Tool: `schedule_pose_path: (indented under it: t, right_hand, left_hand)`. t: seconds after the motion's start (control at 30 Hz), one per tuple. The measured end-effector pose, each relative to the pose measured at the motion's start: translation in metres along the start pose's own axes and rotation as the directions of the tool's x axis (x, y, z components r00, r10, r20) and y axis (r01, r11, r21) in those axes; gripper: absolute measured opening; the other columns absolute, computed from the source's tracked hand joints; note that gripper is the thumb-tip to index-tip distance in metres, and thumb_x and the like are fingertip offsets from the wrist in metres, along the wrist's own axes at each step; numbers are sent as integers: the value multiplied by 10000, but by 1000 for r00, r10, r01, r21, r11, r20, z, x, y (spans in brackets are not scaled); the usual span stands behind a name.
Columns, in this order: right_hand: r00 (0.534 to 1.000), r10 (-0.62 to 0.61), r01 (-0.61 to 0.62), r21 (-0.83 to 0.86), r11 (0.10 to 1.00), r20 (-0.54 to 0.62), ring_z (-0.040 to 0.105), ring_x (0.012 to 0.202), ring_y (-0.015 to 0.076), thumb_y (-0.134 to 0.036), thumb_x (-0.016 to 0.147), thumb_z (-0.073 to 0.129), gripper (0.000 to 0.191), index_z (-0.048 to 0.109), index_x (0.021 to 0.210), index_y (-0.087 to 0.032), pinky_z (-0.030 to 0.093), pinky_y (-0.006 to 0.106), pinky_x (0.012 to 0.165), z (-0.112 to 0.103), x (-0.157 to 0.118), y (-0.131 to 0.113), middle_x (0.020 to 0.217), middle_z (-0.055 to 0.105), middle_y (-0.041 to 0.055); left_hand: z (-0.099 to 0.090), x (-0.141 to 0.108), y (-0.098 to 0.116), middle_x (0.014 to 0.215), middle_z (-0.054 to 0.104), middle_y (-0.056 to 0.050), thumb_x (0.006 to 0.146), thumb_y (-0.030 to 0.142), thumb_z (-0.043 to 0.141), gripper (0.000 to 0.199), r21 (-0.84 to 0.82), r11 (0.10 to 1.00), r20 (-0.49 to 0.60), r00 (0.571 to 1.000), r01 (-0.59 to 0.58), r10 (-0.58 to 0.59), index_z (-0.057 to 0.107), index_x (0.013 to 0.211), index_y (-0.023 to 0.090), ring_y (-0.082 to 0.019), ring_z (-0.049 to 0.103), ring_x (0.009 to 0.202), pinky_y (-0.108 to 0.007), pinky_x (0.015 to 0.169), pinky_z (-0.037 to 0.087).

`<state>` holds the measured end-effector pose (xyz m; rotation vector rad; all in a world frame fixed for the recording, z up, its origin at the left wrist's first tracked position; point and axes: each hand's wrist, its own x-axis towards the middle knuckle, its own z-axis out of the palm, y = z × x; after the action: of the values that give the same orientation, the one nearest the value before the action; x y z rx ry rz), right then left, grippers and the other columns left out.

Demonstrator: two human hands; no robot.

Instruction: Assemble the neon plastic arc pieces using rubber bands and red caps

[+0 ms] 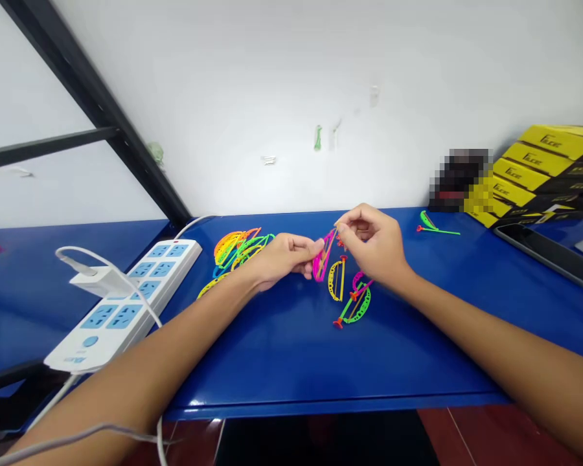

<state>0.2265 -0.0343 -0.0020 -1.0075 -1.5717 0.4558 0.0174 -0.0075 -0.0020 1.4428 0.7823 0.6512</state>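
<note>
A magenta toy bow [319, 266] is held above the blue table by my left hand [291, 257], its fingers closed on the bow's left side. My right hand [366, 236] pinches a thin tan band [335, 230] at the bow's upper end. Just below, a yellow bow [336, 281] with a red-tipped stick lies on the table. Beside it rest a green bow [361, 305] with a red suction tip and a small magenta bow [357, 279], partly under my right hand. Left of my left hand is a pile of orange, green, blue and yellow bows [238, 249].
A white power strip [150, 278] with a plugged-in charger and cable lies at the left. Another green bow [428, 221] lies at the back right, near stacked yellow boxes [519, 171] and a black phone [548, 252]. A white wall stands behind the table [272, 362].
</note>
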Motion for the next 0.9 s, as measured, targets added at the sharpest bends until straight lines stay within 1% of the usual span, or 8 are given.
schedule_pose_path:
  t: [0.13,0.27,0.37,0.5,0.63,0.7,0.8,0.9]
  right_hand:
    - [997,-74,73,-119,990,-3,591,625,171,-221,847,645,76,597,789,-233,476,327,589,-2,1,5,775,664,35]
    - [997,-77,77,-210,975,10,569,620,166,-212,828,629,100,556,767,-242,470,322,591,-4,5,12,767,649,36]
    - [998,-59,53,-234,971,-22,553,608,166,-207,825,617,120,522,766,-247,460,325,600,-6,7,15,733,626,25]
    - [996,-76,88,-267,960,55,535,613,173,-191,803,599,138,486,751,-251,432,330,600,-12,9,13,733,609,31]
    - [996,-86,93,-400,912,37,523,637,196,-196,820,548,174,440,699,-258,405,345,611,-19,15,15,686,564,40]
    - [997,-79,83,-467,880,28,520,632,203,-196,831,530,179,445,685,-255,386,352,618,-25,21,20,661,557,45]
    - [995,6,62,-635,770,104,527,635,221,-210,851,546,160,541,692,-232,350,360,620,-35,29,33,676,625,76]
    - [975,98,93,-770,632,198,574,692,262,-221,875,562,159,654,747,-207,355,371,631,-44,33,46,763,706,122]
  left_hand:
    - [5,1,-2,611,639,-3,841,644,823,533,39,997,-227,971,-70,77,660,677,164,-94,552,530,-237,578,512]
    - [11,-1,0,571,646,-21,844,677,806,560,117,993,-63,997,-30,37,661,677,162,-113,584,516,-235,544,500]
    - [7,2,0,569,638,-4,858,625,824,511,89,994,-167,983,-62,76,647,715,167,-101,572,491,-223,531,502]
    - [-3,9,-2,537,570,37,911,527,803,429,59,991,-525,840,-123,135,630,742,173,-82,519,457,-205,502,481]
    - [-10,11,0,538,551,40,952,513,742,405,102,985,-711,681,-142,172,600,754,189,-90,500,450,-205,463,426]
    - [-12,10,2,545,554,35,986,490,681,372,166,979,-742,639,-119,203,607,779,190,-98,495,445,-213,453,403]
    - [-11,7,3,567,605,6,999,404,622,285,479,877,-601,724,-13,339,692,844,176,-137,552,490,-248,516,440]
    - [-4,3,-1,701,724,-55,985,335,598,256,850,526,-333,819,46,467,778,893,178,-211,661,658,-327,697,520]
